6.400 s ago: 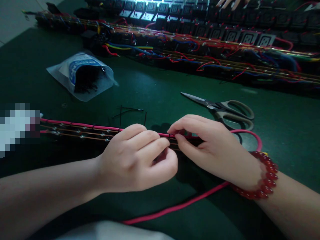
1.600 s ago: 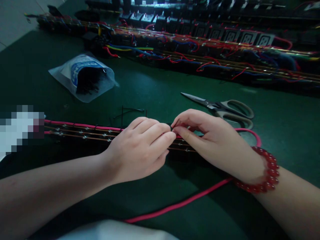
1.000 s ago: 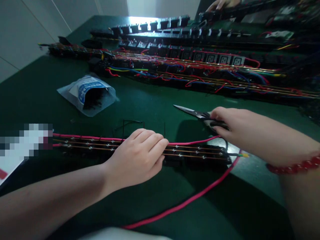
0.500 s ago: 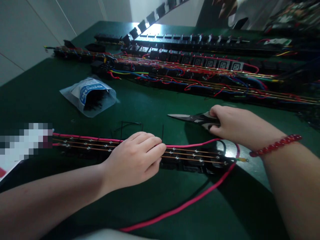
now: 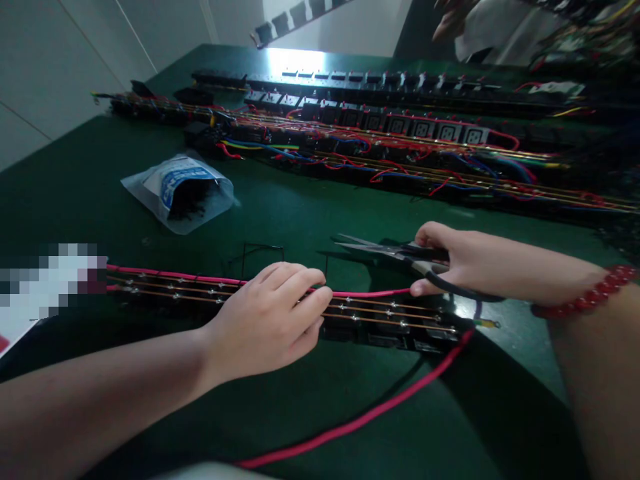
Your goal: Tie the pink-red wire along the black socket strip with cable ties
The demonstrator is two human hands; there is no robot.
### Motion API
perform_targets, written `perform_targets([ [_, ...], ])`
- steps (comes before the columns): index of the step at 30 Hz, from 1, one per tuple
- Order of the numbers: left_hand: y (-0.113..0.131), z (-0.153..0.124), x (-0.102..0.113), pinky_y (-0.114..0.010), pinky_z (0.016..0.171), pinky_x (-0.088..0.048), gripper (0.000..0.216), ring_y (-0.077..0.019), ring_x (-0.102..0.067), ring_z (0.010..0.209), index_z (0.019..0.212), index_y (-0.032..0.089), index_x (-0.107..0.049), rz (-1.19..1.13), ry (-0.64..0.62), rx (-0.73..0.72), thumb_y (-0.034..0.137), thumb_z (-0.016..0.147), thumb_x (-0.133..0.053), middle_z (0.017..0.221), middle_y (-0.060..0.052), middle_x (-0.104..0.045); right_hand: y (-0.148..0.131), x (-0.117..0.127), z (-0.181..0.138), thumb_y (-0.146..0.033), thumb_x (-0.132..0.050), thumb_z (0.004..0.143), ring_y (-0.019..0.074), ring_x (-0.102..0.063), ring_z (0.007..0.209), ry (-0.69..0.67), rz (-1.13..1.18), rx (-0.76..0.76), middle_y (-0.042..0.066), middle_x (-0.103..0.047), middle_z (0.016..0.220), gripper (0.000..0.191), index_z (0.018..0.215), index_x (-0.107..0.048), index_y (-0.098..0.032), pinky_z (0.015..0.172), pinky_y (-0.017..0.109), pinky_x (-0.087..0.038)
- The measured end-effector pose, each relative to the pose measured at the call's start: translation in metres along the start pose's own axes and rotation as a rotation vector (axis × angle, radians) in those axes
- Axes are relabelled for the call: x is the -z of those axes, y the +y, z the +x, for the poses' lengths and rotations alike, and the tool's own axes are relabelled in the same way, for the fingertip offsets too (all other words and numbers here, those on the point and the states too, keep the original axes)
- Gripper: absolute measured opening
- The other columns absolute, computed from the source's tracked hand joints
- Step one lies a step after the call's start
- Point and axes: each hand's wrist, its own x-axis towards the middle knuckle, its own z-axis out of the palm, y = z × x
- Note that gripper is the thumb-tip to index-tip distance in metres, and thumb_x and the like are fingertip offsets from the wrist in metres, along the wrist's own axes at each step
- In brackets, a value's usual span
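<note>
My left hand (image 5: 273,320) rests fingers-down on a long black socket strip (image 5: 380,320) with copper bars and a pink wire (image 5: 370,293) along its top edge. The fingers are curled over the wire, pressing it. A thin black cable tie (image 5: 326,267) stands up just past my fingertips. My right hand (image 5: 450,263), with a red bead bracelet (image 5: 585,300) at the wrist, grips the scissors (image 5: 380,248) by the handles. The blades are lifted off the mat, slightly apart, and point left toward the tie.
A plastic bag of black cable ties (image 5: 183,193) lies on the green mat (image 5: 300,200) at the left. Loose ties (image 5: 260,248) lie behind the strip. Several wired socket strips (image 5: 400,153) fill the back. Another person's hand (image 5: 450,20) shows at the far top.
My right hand left the strip, reached right, took the scissors and now carries them lifted toward the tie. My left hand has stayed on the strip. The camera tilted up.
</note>
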Motion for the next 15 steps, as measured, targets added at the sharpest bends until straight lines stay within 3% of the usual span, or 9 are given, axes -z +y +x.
perform_targets([
  [4, 0.0012, -0.0001, 0.0003, -0.048, 0.12, -0.03, 0.018, -0.02, -0.061, 0.112, 0.107, 0.017, -0.062, -0.058, 0.011, 0.07, 0.023, 0.092, -0.055, 0.113, -0.005, -0.07, 0.0003, 0.0019, 0.0008, -0.073, -0.069, 0.064, 0.0303, -0.066, 0.081, -0.02, -0.025, 0.063, 0.009, -0.071, 0.097, 0.058, 0.099, -0.06, -0.027, 0.063, 0.042, -0.052],
  [8, 0.004, 0.0004, 0.0016, -0.062, 0.124, -0.004, 0.021, -0.0234, -0.058, 0.124, 0.109, 0.019, -0.063, -0.038, 0.035, 0.171, 0.029, 0.092, -0.056, 0.118, -0.003, -0.07, -0.0014, 0.0011, 0.0008, -0.074, -0.071, 0.063, 0.0281, -0.066, 0.076, -0.074, -0.029, 0.09, 0.005, -0.072, 0.092, 0.054, 0.093, -0.065, -0.03, 0.06, 0.041, -0.053],
  [15, 0.0041, 0.0003, 0.0022, -0.065, 0.123, -0.004, 0.026, -0.0246, -0.055, 0.129, 0.114, 0.019, -0.063, -0.044, 0.008, 0.182, 0.031, 0.093, -0.054, 0.125, -0.004, -0.069, -0.0025, 0.0016, -0.0088, -0.071, -0.073, 0.063, 0.0257, -0.065, 0.064, -0.089, -0.055, 0.111, 0.002, -0.073, 0.079, 0.044, 0.081, -0.071, -0.031, 0.054, 0.039, -0.052],
])
